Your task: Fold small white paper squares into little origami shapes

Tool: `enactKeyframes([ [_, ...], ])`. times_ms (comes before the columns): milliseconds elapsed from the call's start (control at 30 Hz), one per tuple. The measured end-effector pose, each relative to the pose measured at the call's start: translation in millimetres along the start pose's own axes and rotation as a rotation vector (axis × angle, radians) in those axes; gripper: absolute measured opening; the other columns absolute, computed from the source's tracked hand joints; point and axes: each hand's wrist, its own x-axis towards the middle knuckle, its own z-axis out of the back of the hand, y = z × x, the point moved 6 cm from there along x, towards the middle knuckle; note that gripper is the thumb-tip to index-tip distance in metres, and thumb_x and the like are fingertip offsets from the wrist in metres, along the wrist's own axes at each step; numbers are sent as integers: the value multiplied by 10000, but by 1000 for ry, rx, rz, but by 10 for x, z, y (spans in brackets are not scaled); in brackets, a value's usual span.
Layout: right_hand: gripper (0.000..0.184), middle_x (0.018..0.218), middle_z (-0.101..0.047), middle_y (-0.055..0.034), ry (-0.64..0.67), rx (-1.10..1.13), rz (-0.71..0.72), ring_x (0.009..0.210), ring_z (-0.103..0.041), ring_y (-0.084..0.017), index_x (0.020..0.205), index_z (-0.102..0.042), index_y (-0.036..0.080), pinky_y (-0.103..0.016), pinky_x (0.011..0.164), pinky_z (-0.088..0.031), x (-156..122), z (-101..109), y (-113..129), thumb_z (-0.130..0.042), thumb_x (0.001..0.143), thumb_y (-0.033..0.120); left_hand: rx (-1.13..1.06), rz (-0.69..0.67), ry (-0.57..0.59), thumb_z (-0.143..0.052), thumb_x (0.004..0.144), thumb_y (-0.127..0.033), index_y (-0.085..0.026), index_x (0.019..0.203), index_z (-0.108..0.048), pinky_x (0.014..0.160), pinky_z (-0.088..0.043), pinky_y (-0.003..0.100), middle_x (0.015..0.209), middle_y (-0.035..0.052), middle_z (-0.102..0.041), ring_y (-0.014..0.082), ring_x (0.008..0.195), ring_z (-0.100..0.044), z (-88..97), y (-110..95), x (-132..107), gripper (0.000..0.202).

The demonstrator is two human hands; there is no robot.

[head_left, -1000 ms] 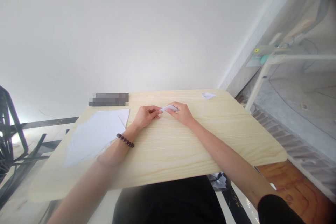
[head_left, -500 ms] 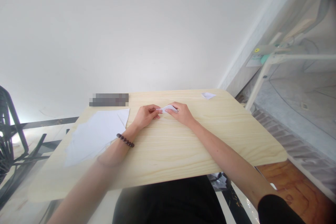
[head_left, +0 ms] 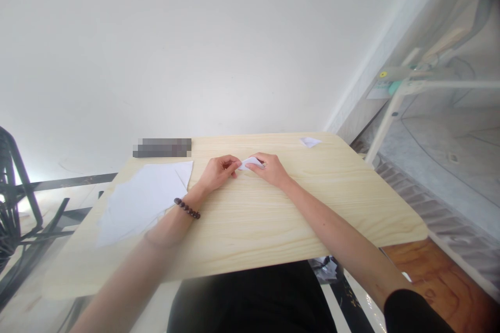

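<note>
A small piece of folded white paper (head_left: 250,162) is held between my two hands over the middle of the table (head_left: 250,218). My left hand (head_left: 221,171) pinches its left tip between thumb and forefinger. My right hand (head_left: 269,166) grips the right end, thumb on the near side and fingers behind. Parts of the paper are hidden by the right fingers. A beaded bracelet (head_left: 187,208) circles my left wrist.
Loose sheets of white paper (head_left: 144,197) lie in a spread pile on the table's left. Behind them is a dark pixelated object (head_left: 162,148). One folded paper piece (head_left: 311,142) rests near the back right edge, close to the wall (head_left: 234,52).
My left fingertips have shifted slightly on the left tip of the folded paper. The hands have otherwise hardly moved, and the other things lie as before.
</note>
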Motion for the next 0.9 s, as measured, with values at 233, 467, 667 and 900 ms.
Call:
enactKeyframes([
  [233, 247, 694, -587, 3, -1, -34, -26, 599, -477, -105, 819, -614, 163, -208, 558, -336, -4, 1, -15, -499, 749, 370, 43, 12, -4, -422, 776, -463, -141, 841, -605, 472, -329, 205, 580, 19, -607, 109, 500, -480, -2, 0, -7, 375],
  [467, 259, 688, -587, 6, 9, -22, -14, 592, -473, -97, 827, -619, 161, -201, 546, -324, -9, -15, -9, -502, 749, 378, -10, -1, -7, -510, 727, -432, -160, 834, -587, 503, -354, 205, 609, 1, -608, 108, 534, -498, -30, 37, -1, 302],
  [667, 244, 690, -587, 7, 12, -18, -8, 595, -475, -95, 815, -615, 161, -199, 550, -324, -12, -20, 4, -503, 753, 368, -9, 19, -15, -522, 715, -441, -148, 795, -606, 509, -359, 211, 595, 8, -609, 116, 541, -519, -13, 43, 6, 315],
  [900, 230, 720, -598, 0, -19, -6, -11, 629, -494, -105, 820, -613, 166, -205, 585, -342, -1, 4, 15, -493, 759, 353, -49, 99, -23, -505, 727, -443, -148, 844, -636, 434, -314, 198, 573, 19, -622, 104, 475, -490, -12, 66, 0, 343],
])
